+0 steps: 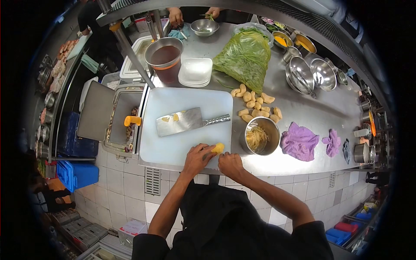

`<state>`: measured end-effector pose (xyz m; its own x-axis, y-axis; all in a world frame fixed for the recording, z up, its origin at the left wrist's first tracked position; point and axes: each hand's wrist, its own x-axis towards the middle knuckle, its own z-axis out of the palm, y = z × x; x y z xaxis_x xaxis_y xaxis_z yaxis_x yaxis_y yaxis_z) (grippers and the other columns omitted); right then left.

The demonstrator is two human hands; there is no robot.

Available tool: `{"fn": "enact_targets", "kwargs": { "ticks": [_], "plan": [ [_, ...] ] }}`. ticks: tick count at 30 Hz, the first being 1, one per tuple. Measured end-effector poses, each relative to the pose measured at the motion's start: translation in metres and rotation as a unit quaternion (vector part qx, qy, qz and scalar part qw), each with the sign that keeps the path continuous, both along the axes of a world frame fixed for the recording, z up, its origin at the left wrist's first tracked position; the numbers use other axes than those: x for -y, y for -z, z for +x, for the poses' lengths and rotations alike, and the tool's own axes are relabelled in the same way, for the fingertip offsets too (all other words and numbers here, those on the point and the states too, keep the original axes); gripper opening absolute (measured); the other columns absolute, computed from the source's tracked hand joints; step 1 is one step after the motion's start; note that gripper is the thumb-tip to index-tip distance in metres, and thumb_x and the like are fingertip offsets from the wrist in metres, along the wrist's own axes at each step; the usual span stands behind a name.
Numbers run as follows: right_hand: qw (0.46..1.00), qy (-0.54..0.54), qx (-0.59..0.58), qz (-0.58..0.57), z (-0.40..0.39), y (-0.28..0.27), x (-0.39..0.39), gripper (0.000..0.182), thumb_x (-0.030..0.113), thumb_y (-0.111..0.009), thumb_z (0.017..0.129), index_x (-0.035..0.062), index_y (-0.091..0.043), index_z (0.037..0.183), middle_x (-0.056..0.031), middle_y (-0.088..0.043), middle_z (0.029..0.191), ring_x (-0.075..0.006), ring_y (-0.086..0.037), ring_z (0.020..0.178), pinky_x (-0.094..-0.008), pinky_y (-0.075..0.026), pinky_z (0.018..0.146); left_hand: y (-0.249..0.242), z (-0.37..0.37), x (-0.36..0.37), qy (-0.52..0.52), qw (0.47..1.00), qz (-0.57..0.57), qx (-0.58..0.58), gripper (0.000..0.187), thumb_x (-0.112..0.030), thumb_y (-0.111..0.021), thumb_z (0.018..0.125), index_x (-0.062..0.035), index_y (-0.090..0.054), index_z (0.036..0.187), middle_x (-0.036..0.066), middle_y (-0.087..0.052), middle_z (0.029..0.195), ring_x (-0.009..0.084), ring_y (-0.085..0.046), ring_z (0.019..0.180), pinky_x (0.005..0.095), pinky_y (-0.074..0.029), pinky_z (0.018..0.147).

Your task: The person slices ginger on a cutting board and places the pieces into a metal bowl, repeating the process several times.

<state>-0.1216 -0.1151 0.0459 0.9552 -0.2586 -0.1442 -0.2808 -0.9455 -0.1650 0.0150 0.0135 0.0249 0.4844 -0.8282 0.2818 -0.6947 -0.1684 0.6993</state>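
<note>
On the front right part of the white cutting board [151, 147], my left hand [199, 158] holds a small yellow piece [218, 148] between its fingers. My right hand [231, 165] is closed just right of that piece, at the board's edge; what it holds, if anything, is hidden. A cleaver [182, 122] lies flat behind my hands, its handle to the right and thin yellow slices on its blade. Right of the board stands a metal pot [274, 141] with pale yellow shreds [256, 138] inside. Peeled yellowish pieces [256, 113] are heaped behind the pot.
Behind the board stand white dishes [195, 72], a metal container [164, 58] of reddish liquid and a bag of greens [247, 56]. Purple cloths [300, 141] lie right. An open bin [123, 102] adjoins the left edge. Another person's hands [176, 17] work across the table.
</note>
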Motion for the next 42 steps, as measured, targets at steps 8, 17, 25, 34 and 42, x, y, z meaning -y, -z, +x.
{"fn": "enact_targets", "kwargs": {
  "ticks": [8,17,25,34,42],
  "plan": [
    [0.999,0.029,0.023,0.021,-0.014,-0.006,0.007,0.020,0.023,-0.066,0.086,0.0036,-0.068,0.083,-0.0148,-0.071,0.081,-0.0295,-0.072,0.069,-0.0406,-0.058,0.063,0.006,0.003,-0.004,0.004,1.000,-0.007,-0.013,0.023,-0.020,-0.076,0.089,-0.0151,-0.075,0.112,0.003,-0.068,0.103,0.0249,-0.066,0.092,0.0395,-0.051,0.083],
    [0.988,0.136,0.065,0.033,-0.012,-0.015,0.015,0.019,0.020,-0.064,0.090,0.0021,-0.066,0.084,-0.0174,-0.069,0.078,-0.0358,-0.069,0.065,-0.0476,-0.057,0.062,0.006,0.007,-0.002,0.010,1.000,0.015,-0.020,0.021,-0.014,-0.074,0.089,-0.0157,-0.071,0.110,0.004,-0.066,0.104,0.0271,-0.065,0.093,0.0410,-0.049,0.082],
    [0.969,0.151,0.142,0.134,0.013,-0.025,0.026,0.017,0.018,-0.063,0.093,0.0019,-0.066,0.088,-0.0190,-0.070,0.084,-0.0392,-0.070,0.072,-0.0479,-0.056,0.066,0.000,0.005,0.000,0.027,0.999,0.030,0.016,0.019,-0.015,-0.072,0.091,-0.0167,-0.069,0.109,0.003,-0.064,0.108,0.0236,-0.065,0.090,0.0402,-0.047,0.080],
    [0.993,0.063,0.083,0.053,0.020,-0.014,0.026,0.019,0.020,-0.062,0.094,0.0033,-0.067,0.086,-0.0157,-0.070,0.079,-0.0339,-0.071,0.069,-0.0438,-0.057,0.065,0.005,0.005,-0.002,0.021,0.999,0.019,0.016,0.017,-0.014,-0.072,0.090,-0.0148,-0.069,0.106,0.004,-0.063,0.106,0.0250,-0.065,0.090,0.0402,-0.046,0.078],
    [0.989,0.067,0.085,0.099,0.039,-0.031,0.024,0.012,0.015,-0.073,0.085,0.0045,-0.069,0.088,-0.0139,-0.071,0.087,-0.0345,-0.070,0.072,-0.0441,-0.056,0.067,0.005,0.006,-0.005,0.000,1.000,-0.010,-0.001,0.019,-0.013,-0.072,0.090,-0.0108,-0.068,0.108,0.008,-0.063,0.108,0.0300,-0.064,0.090,0.0418,-0.049,0.080]
  ]
}}
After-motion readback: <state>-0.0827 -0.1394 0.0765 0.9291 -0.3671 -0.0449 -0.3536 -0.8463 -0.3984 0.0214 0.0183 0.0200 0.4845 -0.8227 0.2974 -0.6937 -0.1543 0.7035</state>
